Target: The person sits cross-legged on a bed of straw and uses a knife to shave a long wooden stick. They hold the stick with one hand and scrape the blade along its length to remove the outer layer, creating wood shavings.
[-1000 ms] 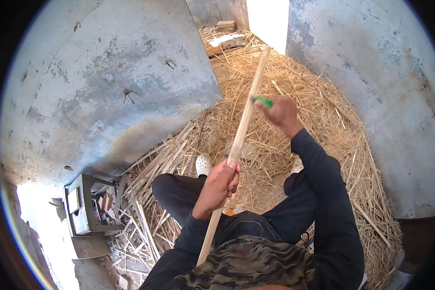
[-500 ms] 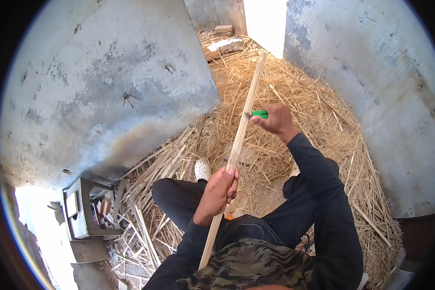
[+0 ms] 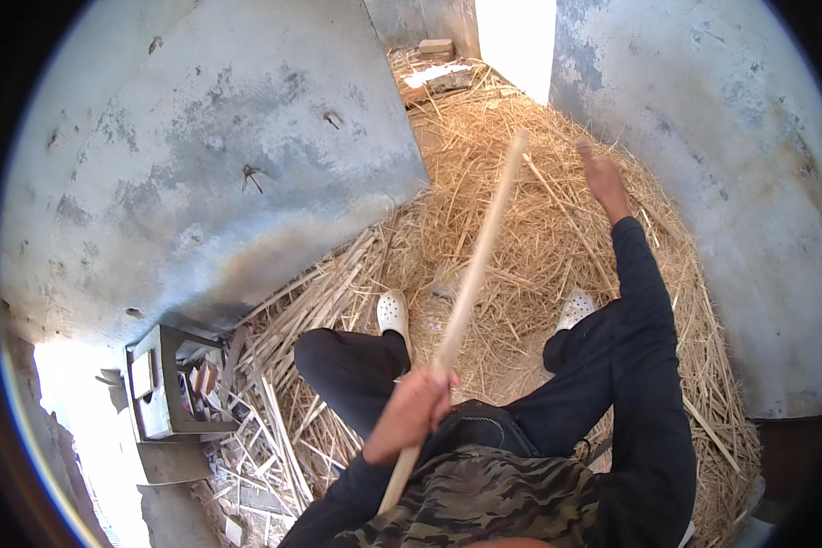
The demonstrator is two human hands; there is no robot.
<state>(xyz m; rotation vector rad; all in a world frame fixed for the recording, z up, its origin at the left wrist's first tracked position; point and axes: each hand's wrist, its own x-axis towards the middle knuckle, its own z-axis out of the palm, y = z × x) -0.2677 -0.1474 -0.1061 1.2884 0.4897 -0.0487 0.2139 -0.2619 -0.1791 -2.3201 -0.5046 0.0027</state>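
Note:
My left hand (image 3: 413,411) is closed around the lower part of a long pale wooden strip (image 3: 480,256). The strip slants up and away from my lap, its far end over the straw and its near end against my camouflage shirt. Farther out, to the right of the strip's far end, is my right hand (image 3: 605,183), apart from the wood. It is blurred and looks closed, with one digit pointing away from me. No green handle shows there now, so what it holds, if anything, is hidden.
Straw and shavings (image 3: 484,196) cover the floor around my white clogs (image 3: 393,313). Loose wooden strips (image 3: 288,315) lie to the left, beside a small open cabinet (image 3: 169,384) with things inside. Worn grey panels (image 3: 201,155) stand on both sides. Bricks (image 3: 436,47) lie at the back.
My right hand has moved off the strip, outward and to the right; the green-handled tool it held against the wood is no longer visible. My left hand and the strip have shifted slightly nearer me.

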